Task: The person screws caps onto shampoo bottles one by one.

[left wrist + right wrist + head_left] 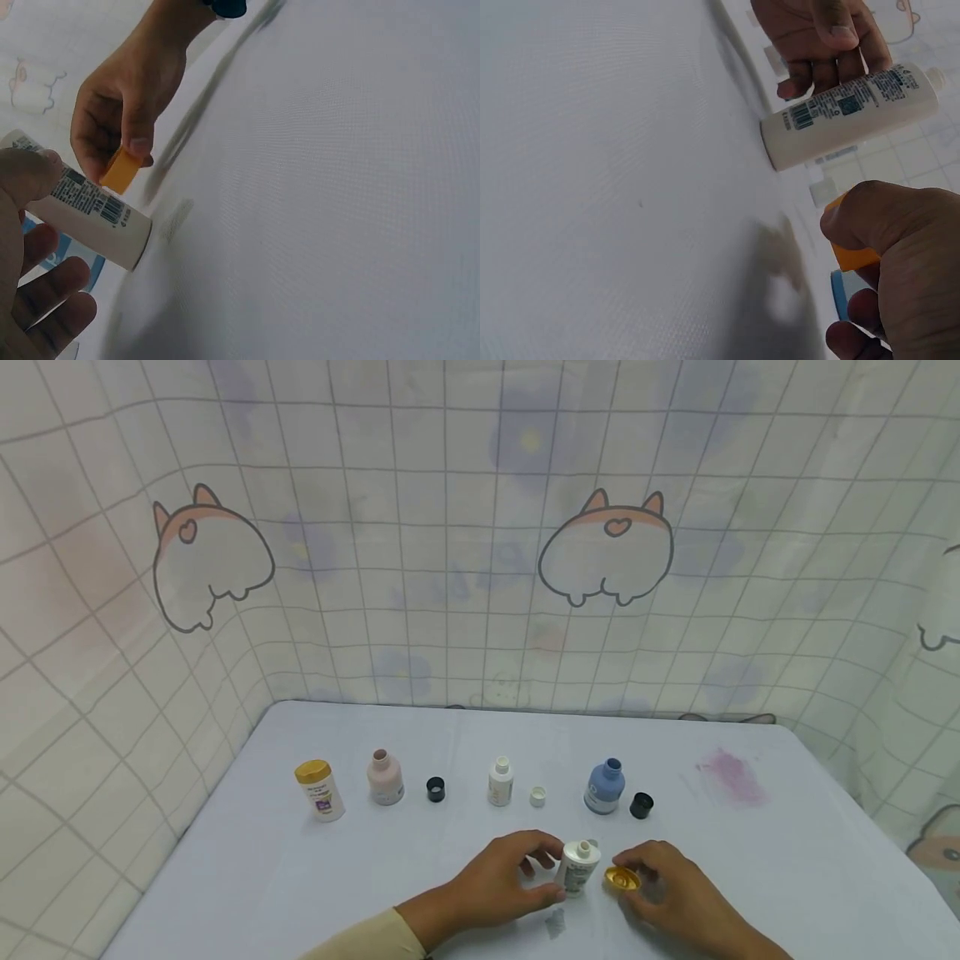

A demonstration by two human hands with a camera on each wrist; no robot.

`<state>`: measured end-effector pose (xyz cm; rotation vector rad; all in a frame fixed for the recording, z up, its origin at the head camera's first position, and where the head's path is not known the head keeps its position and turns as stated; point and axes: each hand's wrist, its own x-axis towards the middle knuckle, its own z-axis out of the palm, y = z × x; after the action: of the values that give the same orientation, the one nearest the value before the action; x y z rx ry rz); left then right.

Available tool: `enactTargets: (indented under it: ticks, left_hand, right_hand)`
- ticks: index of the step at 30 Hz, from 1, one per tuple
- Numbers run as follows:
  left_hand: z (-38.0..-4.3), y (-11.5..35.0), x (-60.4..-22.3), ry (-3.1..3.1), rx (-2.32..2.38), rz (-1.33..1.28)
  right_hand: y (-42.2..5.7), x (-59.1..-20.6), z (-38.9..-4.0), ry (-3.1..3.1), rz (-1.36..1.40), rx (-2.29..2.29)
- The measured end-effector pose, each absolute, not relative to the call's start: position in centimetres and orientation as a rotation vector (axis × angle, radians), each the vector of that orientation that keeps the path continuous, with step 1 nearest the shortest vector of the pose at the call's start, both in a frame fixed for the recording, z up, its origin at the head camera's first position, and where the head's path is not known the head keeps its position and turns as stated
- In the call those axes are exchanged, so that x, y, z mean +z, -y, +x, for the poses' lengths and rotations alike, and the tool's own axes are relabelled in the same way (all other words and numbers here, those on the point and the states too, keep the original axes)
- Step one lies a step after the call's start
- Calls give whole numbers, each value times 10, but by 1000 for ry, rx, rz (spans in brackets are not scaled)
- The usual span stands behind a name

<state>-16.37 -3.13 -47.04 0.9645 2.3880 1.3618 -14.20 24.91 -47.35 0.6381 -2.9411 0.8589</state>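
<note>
A white bottle (577, 867) with a bare neck stands on the table near its front. My left hand (512, 877) is at its left side, fingers loosely bent and spread from the thumb. In the right wrist view that thumb (840, 28) lies apart from the bottle, whose printed label and barcode show. My right hand (673, 893) pinches a golden-yellow cap (622, 879) between thumb and fingers, just right of the bottle. The cap's inside faces up in the head view. The left wrist view shows the right hand (131, 97) holding this cap (121, 171).
Behind, from left to right, stand a yellow-lidded white jar (321, 791), a pink bottle (386, 778), a small white bottle (500, 782) and a blue bottle (604, 787). Beside the uncapped ones lie a black cap (436, 789), a white cap (537, 796) and another black cap (641, 806).
</note>
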Motion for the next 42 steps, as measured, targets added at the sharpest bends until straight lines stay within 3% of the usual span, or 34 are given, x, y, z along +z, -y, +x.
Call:
enactTargets:
  ticks: [42]
  left_hand:
    - [-168, 16, -474, -2450, 1428, 1041]
  right_hand:
    - [-238, -445, -146, 2698, 755, 988]
